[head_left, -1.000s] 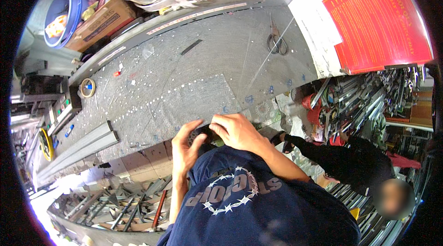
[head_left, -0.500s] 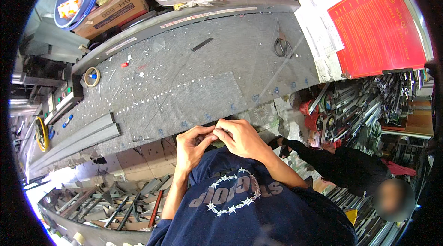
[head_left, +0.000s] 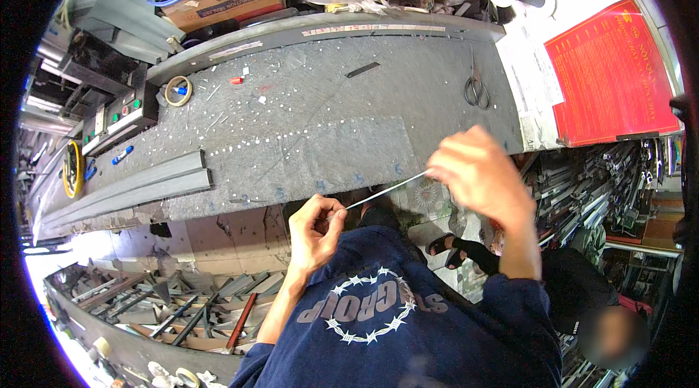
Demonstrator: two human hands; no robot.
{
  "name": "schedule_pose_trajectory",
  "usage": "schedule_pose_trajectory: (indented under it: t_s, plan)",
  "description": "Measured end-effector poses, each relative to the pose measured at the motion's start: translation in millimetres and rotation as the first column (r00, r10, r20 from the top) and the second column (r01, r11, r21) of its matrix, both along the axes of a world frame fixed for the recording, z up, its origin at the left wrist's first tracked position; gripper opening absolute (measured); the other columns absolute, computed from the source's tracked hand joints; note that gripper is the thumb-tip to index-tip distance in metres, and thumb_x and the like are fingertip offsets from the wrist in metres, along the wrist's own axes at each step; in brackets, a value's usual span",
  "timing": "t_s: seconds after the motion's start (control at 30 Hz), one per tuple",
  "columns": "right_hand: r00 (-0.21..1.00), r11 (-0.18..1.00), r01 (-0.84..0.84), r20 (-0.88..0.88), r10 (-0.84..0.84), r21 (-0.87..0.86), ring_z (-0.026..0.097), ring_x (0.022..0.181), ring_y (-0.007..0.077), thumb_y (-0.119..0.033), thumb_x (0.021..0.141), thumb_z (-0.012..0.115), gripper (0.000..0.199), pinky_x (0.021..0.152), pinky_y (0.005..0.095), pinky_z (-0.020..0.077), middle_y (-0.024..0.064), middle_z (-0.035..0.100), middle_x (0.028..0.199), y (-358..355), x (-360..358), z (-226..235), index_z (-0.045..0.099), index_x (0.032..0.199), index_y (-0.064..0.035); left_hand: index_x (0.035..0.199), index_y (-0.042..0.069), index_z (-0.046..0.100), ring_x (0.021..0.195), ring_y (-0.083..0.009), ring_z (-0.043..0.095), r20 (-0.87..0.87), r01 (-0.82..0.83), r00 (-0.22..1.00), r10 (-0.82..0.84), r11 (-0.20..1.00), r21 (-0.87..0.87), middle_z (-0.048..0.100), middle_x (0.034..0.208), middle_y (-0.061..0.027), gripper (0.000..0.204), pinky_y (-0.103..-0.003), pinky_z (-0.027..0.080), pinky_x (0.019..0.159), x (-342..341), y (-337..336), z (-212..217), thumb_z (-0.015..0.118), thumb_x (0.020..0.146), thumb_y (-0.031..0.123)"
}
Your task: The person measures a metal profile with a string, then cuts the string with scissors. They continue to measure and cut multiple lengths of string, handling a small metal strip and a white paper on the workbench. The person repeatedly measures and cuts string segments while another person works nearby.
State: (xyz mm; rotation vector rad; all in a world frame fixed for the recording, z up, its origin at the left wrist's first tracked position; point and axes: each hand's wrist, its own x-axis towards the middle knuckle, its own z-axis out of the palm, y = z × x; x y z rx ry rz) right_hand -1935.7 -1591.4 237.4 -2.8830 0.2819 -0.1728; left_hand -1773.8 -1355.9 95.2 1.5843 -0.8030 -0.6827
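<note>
- Left hand (head_left: 318,228), below centre of the frame: grip pinched on the lower end of a thin white strand (head_left: 387,189); contents of the curled fingers cannot be told.
- Right hand (head_left: 482,177), right of centre: grip grasping the strand's upper end; outline blurred.
- Strand position, centre of the frame: straight between both hands, seen across the near edge of the grey surface (head_left: 437,82).
- Status, as judged: holding and straightening done; release not done; any remaining work cannot be determined.
- Metal profiles (head_left: 145,178), left of the frame: lying on the surface, untouched.
- Scissors (head_left: 475,80), upper right of centre: on the surface, not in hand.
- Cardboard box (head_left: 231,0), upper left: beyond the surface's far edge.
</note>
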Motion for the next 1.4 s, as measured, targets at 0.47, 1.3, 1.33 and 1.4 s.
schedule_pose_trajectory:
  t_s: [0.47,1.3,1.33,1.4]
  plan:
    - [0.826,0.768,0.474,0.084,-0.557,0.43,0.063,0.079,0.0375,-0.013,0.097,0.064,0.012,0.075,0.046,0.048,0.0148,0.069,0.082,50,-28,-173,0.066,0.09,-0.0033,0.096,0.003,0.067,0.057,-0.0185,0.054,0.272,-0.197,0.95,0.153,0.971,0.139,0.059,0.071,-0.0107,0.01,-0.031,0.046,0.055,30,51,-73,0.073,0.089,0.006]
    - [0.842,0.829,0.536,-0.029,-0.539,0.16,0.065,0.081,0.0428,-0.019,0.096,0.065,0.02,0.072,0.0449,0.0497,0.0212,0.068,0.086,-42,-139,-202,0.067,0.093,0.001,0.093,0.0,0.068,0.068,-0.0306,0.068,0.694,-0.718,0.62,0.366,0.622,0.313,0.069,0.074,-0.0179,0.013,-0.038,0.053,0.067,256,233,-158,0.07,0.09,0.012]
    - [0.814,0.789,0.569,-0.026,-0.58,0.23,0.065,0.078,0.041,-0.019,0.097,0.065,0.019,0.07,0.0437,0.0492,0.0215,0.067,0.085,-36,-152,-228,0.067,0.094,-0.0001,0.093,0.0,0.068,0.068,-0.0307,0.068,0.738,-0.74,0.576,0.352,0.607,0.289,0.069,0.074,-0.0178,0.013,-0.039,0.053,0.067,256,231,-160,0.07,0.089,0.012]
    - [0.717,0.627,0.692,-0.242,-0.654,0.356,0.064,0.07,0.0297,-0.022,0.096,0.068,0.02,0.068,0.0393,0.0486,0.0203,0.066,0.081,-18,-185,-280,0.068,0.095,-0.0012,0.093,0.001,0.068,0.068,-0.0308,0.068,0.791,-0.758,0.517,0.328,0.604,0.245,0.069,0.074,-0.0175,0.013,-0.04,0.053,0.067,258,230,-162,0.07,0.089,0.014]
